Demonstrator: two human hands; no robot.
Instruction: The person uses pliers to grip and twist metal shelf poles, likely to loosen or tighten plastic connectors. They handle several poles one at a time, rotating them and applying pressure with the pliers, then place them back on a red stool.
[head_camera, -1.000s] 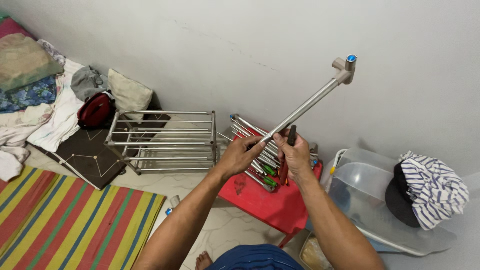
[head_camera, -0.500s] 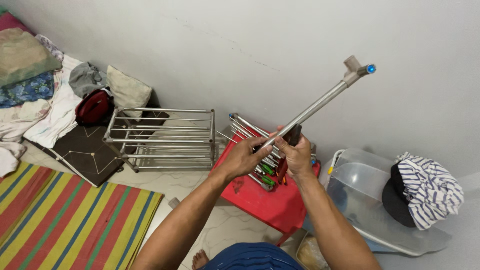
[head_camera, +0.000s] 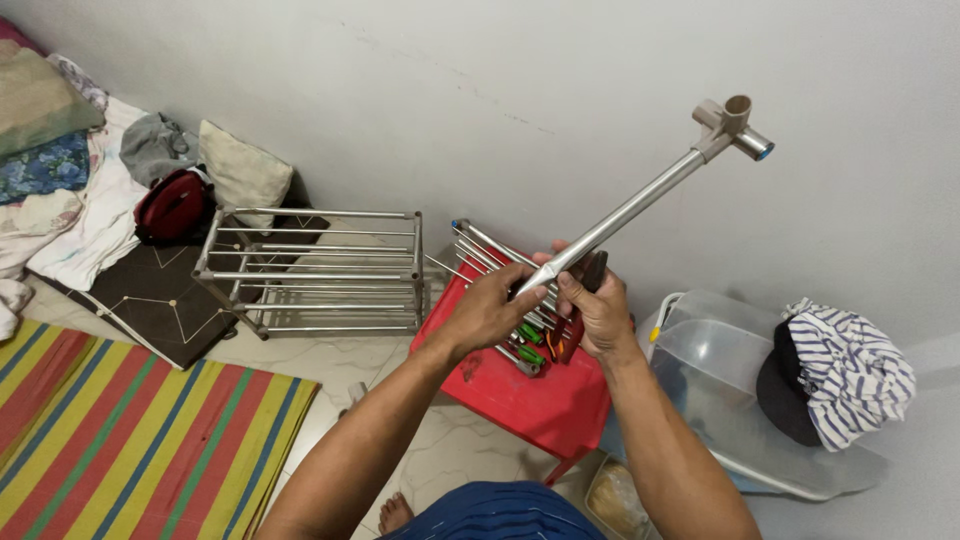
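Left hand (head_camera: 492, 308) & right hand (head_camera: 596, 308) both clenched on lower end of metal tube (head_camera: 620, 214), tilted up-right. Tube smooth, shiny, w/ beige plastic connector (head_camera: 728, 125) at top; right fingers also pinch dark tool (head_camera: 592, 271).

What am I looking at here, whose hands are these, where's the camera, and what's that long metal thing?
The one picture comes from a camera worn on a person's head, looking down at their own bare hands. The left hand and right hand both grip the lower end of a long metal tube that slants up to a plastic corner joint. The right hand also holds a dark-handled tool. Below them a red plastic stool carries more metal tubes. To the left, on the floor, stands a metal rack beside a striped mat.
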